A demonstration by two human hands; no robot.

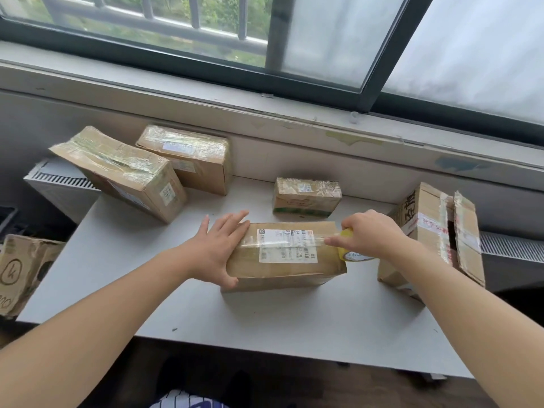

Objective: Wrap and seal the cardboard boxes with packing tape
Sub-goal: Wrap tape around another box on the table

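Setting: A white table (265, 319) stood against a wall under a window (323, 39), seen from above by the person working at it.
Main box (282, 272): A brown cardboard box lay flat near the middle of the table, its long side towards the person, with a white shipping label (287, 245) on top.
Clear tape strip (276, 240): A shiny band ran across the top of the main box and over the label, reaching the box's right end.
Left hand (219, 248): It lay flat on the left end of the main box, fingers straight and spread, thumb against the near left corner.
Right hand (368, 234): Its fingers were curled around a tape roll (350, 254), held at the right end of the main box.
Tape roll: Yellowish, with printed letters on its core, mostly hidden by the fingers.
Small taped box (306, 197): It sat just behind the main box, apart from it.
Two larger taped boxes (123, 172): They stood at the far left corner, one leaning over the table's edge.
Open box (432, 231): It stood at the right edge, flaps parted, red print on its side.
Marked box (17, 272): It sat beyond the table's left edge, bearing a circled letter k.
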